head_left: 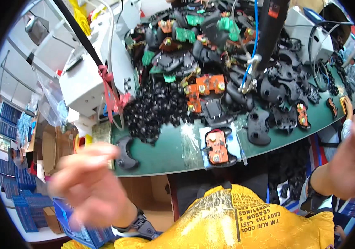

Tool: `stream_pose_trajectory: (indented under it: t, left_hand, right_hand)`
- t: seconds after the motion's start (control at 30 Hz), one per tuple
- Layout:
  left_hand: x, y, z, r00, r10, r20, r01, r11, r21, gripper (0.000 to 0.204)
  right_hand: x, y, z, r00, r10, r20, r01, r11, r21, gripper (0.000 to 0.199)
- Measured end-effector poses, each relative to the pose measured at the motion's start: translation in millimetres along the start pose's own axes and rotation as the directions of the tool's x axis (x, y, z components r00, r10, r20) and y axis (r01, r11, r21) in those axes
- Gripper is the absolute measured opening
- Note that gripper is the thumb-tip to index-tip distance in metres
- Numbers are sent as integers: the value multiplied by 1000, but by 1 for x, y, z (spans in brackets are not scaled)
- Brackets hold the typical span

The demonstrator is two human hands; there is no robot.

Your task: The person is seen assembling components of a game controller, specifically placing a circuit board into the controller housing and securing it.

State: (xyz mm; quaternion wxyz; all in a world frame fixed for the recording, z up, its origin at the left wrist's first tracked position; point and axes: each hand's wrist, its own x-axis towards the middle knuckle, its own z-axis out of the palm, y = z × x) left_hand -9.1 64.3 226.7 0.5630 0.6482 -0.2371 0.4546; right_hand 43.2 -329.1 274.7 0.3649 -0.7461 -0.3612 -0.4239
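My left hand [92, 186] is raised in front of the green table's near left edge, blurred, its fingers apart and nothing seen in them. Just beyond it lies a black game controller shell [126, 154]. My right hand [352, 159] is lifted at the far right rim; it is smeared and partly cut off, so its fingers cannot be read. Between the hands, at the table edge, a controller half with an orange circuit board [217, 148] lies on a small pale mat [234, 143]. Another black controller shell [259, 128] lies to its right.
Small black parts [156, 103] form a heap at left centre. Controller shells and green and orange boards [204, 85] pile up behind. A black powered screwdriver [269, 39] hangs over the table [165, 157]. White boxy machines [98, 79] stand at both sides. Another person's hand [347, 107] shows at far right.
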Motion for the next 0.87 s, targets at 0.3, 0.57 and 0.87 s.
stream_pose_trajectory:
  t: [0.3, 0.57, 0.87]
  left_hand:
    - [-198, -99, -39, 876, -479, -57, 413, 684, 601, 16]
    - [-174, -82, 12, 915, -314, 255, -54, 532, 845, 20]
    - [-181, -79, 16, 885, -355, 301, -148, 399, 905, 28]
  right_hand:
    - [-164, 42, 53, 749, 658, 76, -658, 753, -33, 17]
    - [-372, 25, 41, 270, 703, 658, -584, 663, -469, 35]
    - [-442, 7, 30, -20, 731, 682, -683, 489, -543, 61]
